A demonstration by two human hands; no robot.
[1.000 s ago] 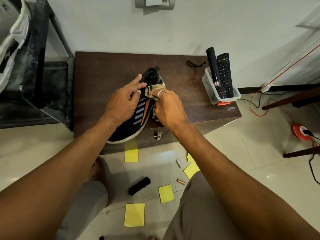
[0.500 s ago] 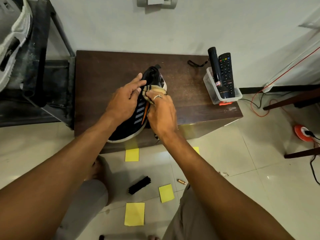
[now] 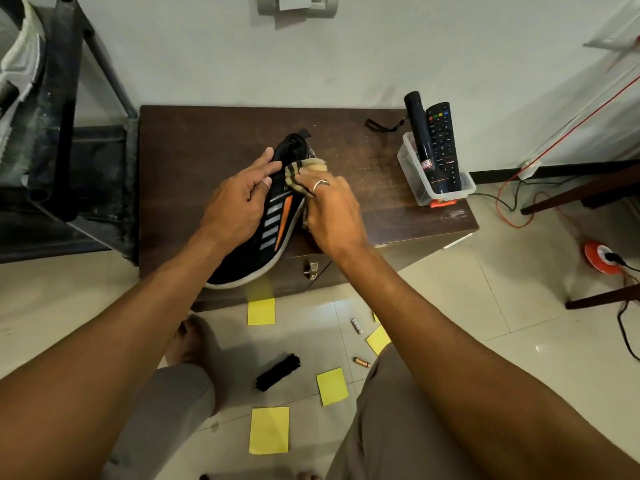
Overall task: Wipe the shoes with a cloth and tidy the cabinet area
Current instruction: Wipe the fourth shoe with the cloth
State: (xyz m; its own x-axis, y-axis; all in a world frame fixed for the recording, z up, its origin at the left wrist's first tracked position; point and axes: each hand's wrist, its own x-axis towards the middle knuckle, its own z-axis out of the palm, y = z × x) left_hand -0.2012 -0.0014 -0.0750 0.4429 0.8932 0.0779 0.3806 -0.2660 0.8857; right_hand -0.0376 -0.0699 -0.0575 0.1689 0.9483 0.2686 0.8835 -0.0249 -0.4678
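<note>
Shifted since the last look: item one, my right hand (image 3: 332, 216), bunched around the striped beige cloth (image 3: 308, 168), has slid off the orange stripe toward the collar end of the shoe (image 3: 277, 223), so the stripe now shows more fully. Item two, my left hand (image 3: 239, 202), has kept its place, fingers over the upper and thumb on the near side, grasping the shoe to steady it. Shoe: black, white sole, on the dark wooden cabinet (image 3: 194, 143), heel toward the wall, toe at the front edge. Progress, as I judge it: wiping is under way on this one shoe, and I cannot tell how much of it is clean. A pale shoe (image 3: 17, 64) on the black rack (image 3: 69, 98) at left looks untouched. Tidying appears not started. Cabinet top: dusty specks, a clear bin (image 3: 415, 181) at the right end holding a torch (image 3: 420, 133) and a remote (image 3: 441, 140). Floor, pale tile: yellow sticky notes (image 3: 269, 430) scattered, a black brush (image 3: 278, 371) and two loose batteries (image 3: 362, 362). Room: plain wall, a socket (image 3: 298, 3) above, and red and black cables running to an orange reel (image 3: 601, 256) at right.
</note>
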